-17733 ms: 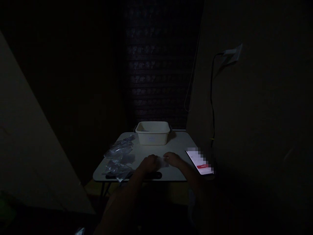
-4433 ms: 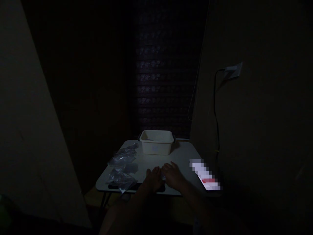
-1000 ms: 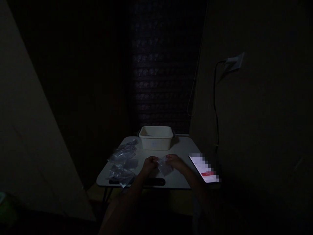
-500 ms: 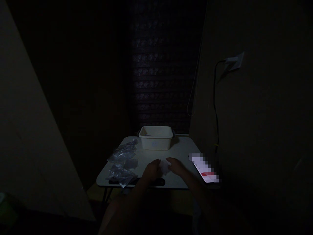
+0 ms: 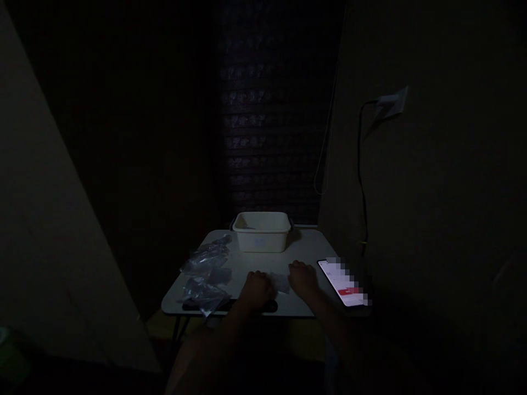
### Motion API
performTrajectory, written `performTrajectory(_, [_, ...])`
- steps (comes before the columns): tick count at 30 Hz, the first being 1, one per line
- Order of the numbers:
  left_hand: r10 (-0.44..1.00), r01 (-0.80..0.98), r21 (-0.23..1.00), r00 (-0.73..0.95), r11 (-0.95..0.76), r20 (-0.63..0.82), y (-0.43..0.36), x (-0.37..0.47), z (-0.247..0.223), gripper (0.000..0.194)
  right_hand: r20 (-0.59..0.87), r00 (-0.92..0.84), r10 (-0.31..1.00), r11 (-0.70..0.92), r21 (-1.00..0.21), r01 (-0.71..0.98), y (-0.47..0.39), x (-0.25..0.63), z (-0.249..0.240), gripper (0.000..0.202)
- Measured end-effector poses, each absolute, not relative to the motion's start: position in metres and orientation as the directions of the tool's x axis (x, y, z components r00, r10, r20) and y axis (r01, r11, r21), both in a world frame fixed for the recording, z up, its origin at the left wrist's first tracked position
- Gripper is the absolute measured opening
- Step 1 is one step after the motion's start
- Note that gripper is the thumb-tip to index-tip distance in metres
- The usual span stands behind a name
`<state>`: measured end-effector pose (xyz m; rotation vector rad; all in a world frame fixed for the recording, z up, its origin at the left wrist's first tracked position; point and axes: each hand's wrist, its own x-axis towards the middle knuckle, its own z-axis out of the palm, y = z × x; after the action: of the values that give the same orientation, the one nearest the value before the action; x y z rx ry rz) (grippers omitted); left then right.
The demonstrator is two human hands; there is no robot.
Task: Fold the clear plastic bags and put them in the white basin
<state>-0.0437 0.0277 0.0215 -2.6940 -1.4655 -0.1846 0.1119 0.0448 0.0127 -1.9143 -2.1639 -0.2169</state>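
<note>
A small clear plastic bag (image 5: 280,282) lies near the front of the white table (image 5: 304,247), between my two hands. My left hand (image 5: 258,289) is at the bag's left edge with its fingers curled closed. At the bag's right edge is my right hand (image 5: 302,278), also with curled fingers. Dim light hides the fingertips, so what either hand pinches cannot be made out. Several crumpled clear bags (image 5: 206,293) are spread along the table's left side. Behind the hands stands a white plastic basin (image 5: 262,241) with something pale inside.
A lit phone (image 5: 343,282) lies at the table's right edge. A dark slot-like strip (image 5: 269,306) runs along the front edge. On the right wall, a black cable (image 5: 360,175) hangs from a plug. A dark patterned blind (image 5: 247,142) covers the back.
My right hand has shifted right and my left hand slightly, so they are a little farther apart. Their fingers have curled in, and more of the small bag shows between them.
</note>
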Motion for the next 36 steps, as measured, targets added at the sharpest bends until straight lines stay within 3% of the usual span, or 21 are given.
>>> performTrajectory(3, [0.820, 0.829, 0.028, 0.546, -0.558, 0.171, 0.030, -0.044, 0.021, 0.031, 0.292, -0.182, 0.939, 0.212, -0.072, 0.975, 0.047, 0.109, 0.011, 0.032])
performTrajectory(8, [0.806, 0.805, 0.073, 0.579, -0.589, 0.125, 0.029, -0.039, 0.009, 0.069, 0.284, -0.354, 0.891, 0.398, -0.114, 0.910, 0.037, 0.102, 0.000, 0.039])
performTrajectory(10, [0.805, 0.802, 0.067, 0.588, -0.593, 0.084, 0.028, -0.037, 0.005, 0.074, 0.243, -0.381, 0.892, 0.417, -0.121, 0.901, 0.031, 0.101, -0.006, 0.044])
performTrajectory(16, [0.835, 0.834, 0.043, 0.550, -0.550, 0.013, 0.024, -0.034, 0.002, 0.072, 0.116, -0.402, 0.908, 0.415, -0.131, 0.900, 0.025, 0.100, -0.012, 0.055])
performTrajectory(29, [0.813, 0.822, -0.057, 0.569, -0.566, 0.122, 0.027, -0.039, 0.007, 0.074, 0.108, -0.366, 0.924, 0.373, -0.054, 0.926, 0.025, 0.108, -0.007, 0.059])
performTrajectory(36, [0.815, 0.819, -0.061, 0.574, -0.571, 0.080, 0.034, -0.034, -0.004, 0.072, 0.041, -0.383, 0.923, 0.385, -0.057, 0.921, 0.027, 0.108, -0.010, 0.059])
